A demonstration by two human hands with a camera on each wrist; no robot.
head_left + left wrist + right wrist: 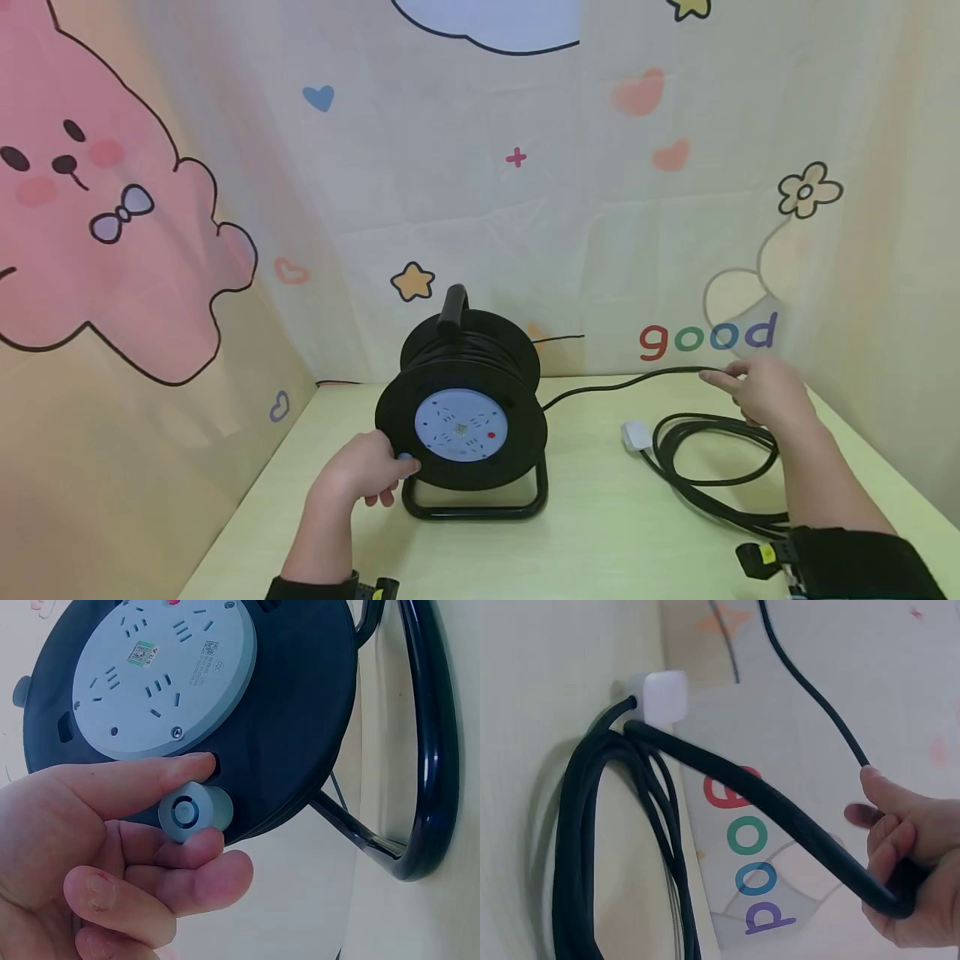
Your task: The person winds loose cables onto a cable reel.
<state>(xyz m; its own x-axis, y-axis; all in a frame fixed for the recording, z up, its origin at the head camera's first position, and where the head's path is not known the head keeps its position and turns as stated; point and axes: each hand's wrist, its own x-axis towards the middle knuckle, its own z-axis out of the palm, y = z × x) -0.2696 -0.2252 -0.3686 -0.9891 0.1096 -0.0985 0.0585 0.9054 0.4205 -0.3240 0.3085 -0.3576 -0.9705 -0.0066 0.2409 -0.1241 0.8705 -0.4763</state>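
A black cable reel [461, 377] stands upright on the table, with a pale socket panel [450, 442] on its front disc. My left hand [365, 468] is at the disc's lower left edge; thumb and fingers pinch a light blue-grey knob [180, 814] there. From the reel's right side a black cable [600, 388] runs to my right hand [772, 396], which grips it above the table. In the right wrist view, the held cable [765, 802] passes through the curled fingers and leads down to the loose coil.
Loops of black cable [574, 825] lie on the table at the right, beside a white plug [637, 436]. The reel rests on a black tubular stand [476, 512]. A printed cloth [450, 192] hangs behind the table [600, 533].
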